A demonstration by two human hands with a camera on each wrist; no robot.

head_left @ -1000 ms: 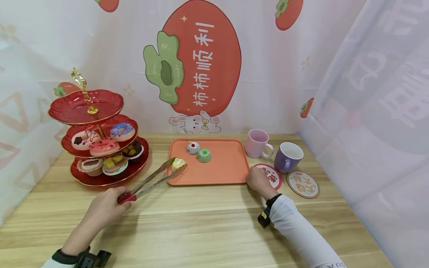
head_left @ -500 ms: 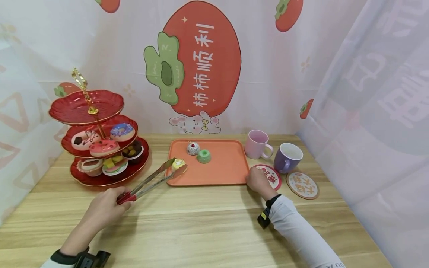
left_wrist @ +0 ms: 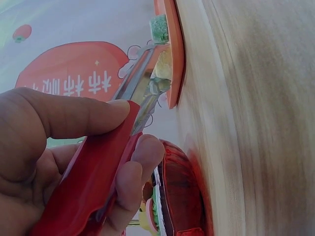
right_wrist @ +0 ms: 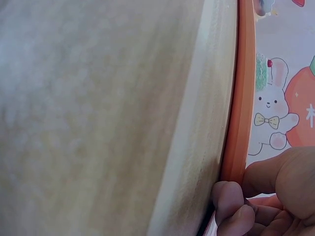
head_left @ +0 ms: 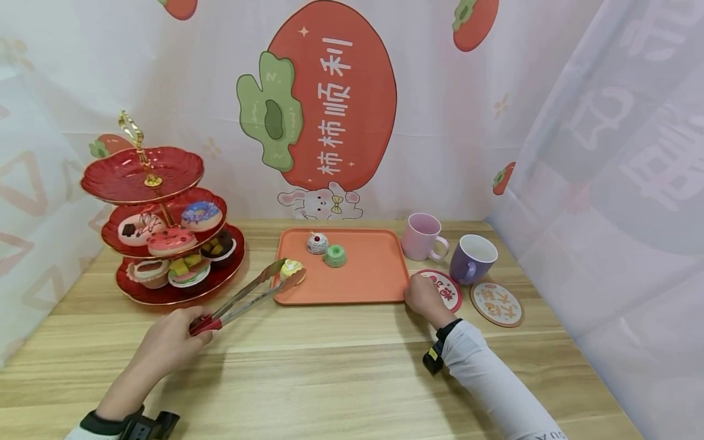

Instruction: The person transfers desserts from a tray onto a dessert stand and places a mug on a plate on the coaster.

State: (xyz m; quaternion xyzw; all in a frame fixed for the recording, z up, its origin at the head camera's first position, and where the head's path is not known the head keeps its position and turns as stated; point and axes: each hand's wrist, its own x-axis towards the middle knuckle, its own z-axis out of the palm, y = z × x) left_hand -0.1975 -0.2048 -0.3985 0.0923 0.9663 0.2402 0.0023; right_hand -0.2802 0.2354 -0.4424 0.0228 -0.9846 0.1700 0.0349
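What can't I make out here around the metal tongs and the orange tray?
- Head view: the right hand hides its fingertips and part of the round red coaster.
- Left wrist view: the left hand covers the red-handled metal tongs; the yellow cake is blurred.
- Right wrist view: the orange tray shows only its edge.

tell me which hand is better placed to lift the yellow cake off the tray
Left. The left hand grips the tongs, whose tips already close on the yellow cake at the tray's front corner. The right hand rests at the tray's right edge, away from the cake.
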